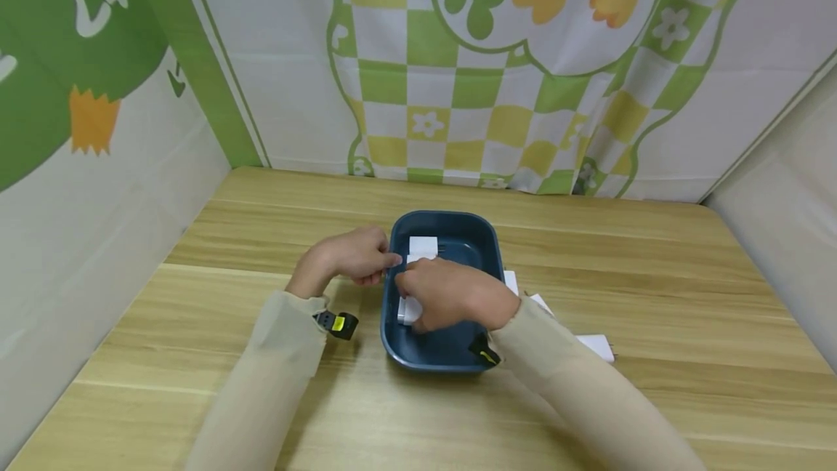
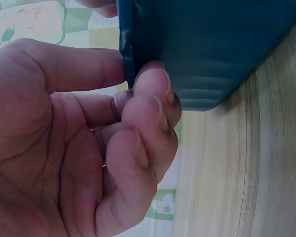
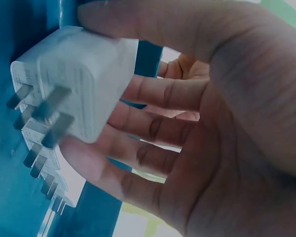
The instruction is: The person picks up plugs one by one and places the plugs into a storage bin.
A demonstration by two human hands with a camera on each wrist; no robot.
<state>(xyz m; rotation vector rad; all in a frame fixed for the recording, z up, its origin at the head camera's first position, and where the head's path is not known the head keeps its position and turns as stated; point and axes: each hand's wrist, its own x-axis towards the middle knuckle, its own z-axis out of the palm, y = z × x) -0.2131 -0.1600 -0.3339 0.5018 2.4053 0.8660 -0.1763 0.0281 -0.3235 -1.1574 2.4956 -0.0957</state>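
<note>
A dark blue plastic box (image 1: 434, 368) stands on the table, with a row of white charger plugs (image 1: 423, 246) along its left inner side. My left hand (image 1: 358, 256) pinches the box's left rim, with the thumb at the edge and curled fingers against the outer wall. Inside the box, my right hand (image 1: 454, 291) grips one white charger plug (image 3: 89, 81) between thumb and fingers. Its two metal prongs point away from the palm. Beside it, other plugs (image 3: 39, 128) stand in line with their prongs facing the same way. My right hand partly covers this row in the head view.
Right of the box, several more white plugs lie on the wooden table (image 1: 686, 296): one plug (image 1: 511, 282) against the box wall, another (image 1: 596, 347) beside my right sleeve. A patterned curtain (image 1: 471, 93) hangs behind the table. Each wrist wears a black strap.
</note>
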